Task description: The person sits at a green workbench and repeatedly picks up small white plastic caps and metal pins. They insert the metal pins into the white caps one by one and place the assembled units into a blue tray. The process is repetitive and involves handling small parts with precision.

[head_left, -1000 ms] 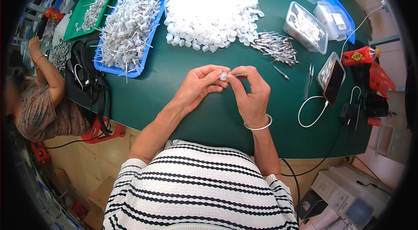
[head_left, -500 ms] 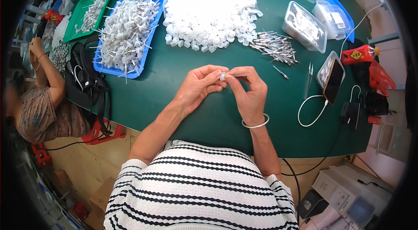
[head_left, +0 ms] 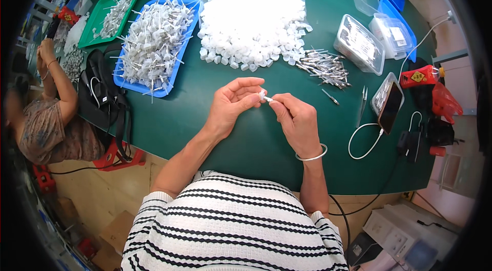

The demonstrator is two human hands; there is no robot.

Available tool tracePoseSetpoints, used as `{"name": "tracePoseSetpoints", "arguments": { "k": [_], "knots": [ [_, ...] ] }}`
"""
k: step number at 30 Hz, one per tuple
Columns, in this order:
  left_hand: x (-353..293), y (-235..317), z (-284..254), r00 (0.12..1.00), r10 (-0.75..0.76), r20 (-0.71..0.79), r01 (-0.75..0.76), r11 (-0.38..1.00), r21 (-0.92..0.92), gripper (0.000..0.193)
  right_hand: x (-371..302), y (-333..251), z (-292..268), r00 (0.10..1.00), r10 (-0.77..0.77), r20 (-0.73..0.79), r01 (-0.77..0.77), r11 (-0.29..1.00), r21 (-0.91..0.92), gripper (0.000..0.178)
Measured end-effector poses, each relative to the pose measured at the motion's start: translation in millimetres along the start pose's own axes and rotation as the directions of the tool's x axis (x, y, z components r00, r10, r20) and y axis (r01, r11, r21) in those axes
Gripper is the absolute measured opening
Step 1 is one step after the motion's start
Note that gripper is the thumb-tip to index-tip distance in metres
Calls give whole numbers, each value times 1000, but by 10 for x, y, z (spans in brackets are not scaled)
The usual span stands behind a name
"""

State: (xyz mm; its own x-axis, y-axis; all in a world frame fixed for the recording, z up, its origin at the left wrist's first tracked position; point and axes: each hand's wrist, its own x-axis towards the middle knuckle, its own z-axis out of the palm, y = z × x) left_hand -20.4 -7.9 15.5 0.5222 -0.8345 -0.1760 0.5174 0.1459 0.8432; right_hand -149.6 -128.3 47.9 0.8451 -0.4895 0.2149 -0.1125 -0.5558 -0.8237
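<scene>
My left hand (head_left: 229, 105) pinches a small white plastic cap (head_left: 262, 94) between thumb and fingers. Close beside it, my right hand (head_left: 297, 121) grips a thin rod-like piece (head_left: 269, 99) in thumb and forefinger, with a short pale end showing. This end meets the cap or sits in it; the rest is hidden by my fingers. Both hands are held above the green table, in front of a heap of white caps (head_left: 241, 40) on a clear plastic bag. To the right of the heap lies a pile of thin metal rods (head_left: 328, 68).
A blue tray (head_left: 192, 19) of capped rods and a green tray (head_left: 132, 2) stand left. Right are a single rod (head_left: 330, 97), tweezers (head_left: 362, 107), a clear box (head_left: 361, 45), a phone (head_left: 390, 108) and its cable. A co-worker (head_left: 56, 117) sits far left beside a black bag (head_left: 100, 96).
My right hand has shifted slightly right and down, its fingers more closed around the rod. The rod's length, which stuck out rightward above those fingers, is now hidden. The view has tilted slightly.
</scene>
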Motion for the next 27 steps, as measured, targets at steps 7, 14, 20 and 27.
{"name": "tracePoseSetpoints", "arguments": {
  "k": [7, 14, 20, 27],
  "knots": [
    [7, -30, -73, 998, -56, 43, 54, 998, 32, 23, 4, 3, 45, 998, -15, -53, 13, 1000, -28, 12],
    [-12, -39, -37, 999, 18, 26, -20, 996, 83, 19, -25, 63, 98, 998, 37, -49, -34, 998, 57, 15],
    [-15, -36, -59, 994, 8, 109, -10, 1000, 21, 17, -47, 96, 89, 979, 188, 79, -204, 904, 376, 20],
    [-46, -66, -35, 995, 69, 78, -72, 996, 43, 17, -100, 92, 292, 981, 15, -194, 1, 997, 83, 18]
  ]
}}
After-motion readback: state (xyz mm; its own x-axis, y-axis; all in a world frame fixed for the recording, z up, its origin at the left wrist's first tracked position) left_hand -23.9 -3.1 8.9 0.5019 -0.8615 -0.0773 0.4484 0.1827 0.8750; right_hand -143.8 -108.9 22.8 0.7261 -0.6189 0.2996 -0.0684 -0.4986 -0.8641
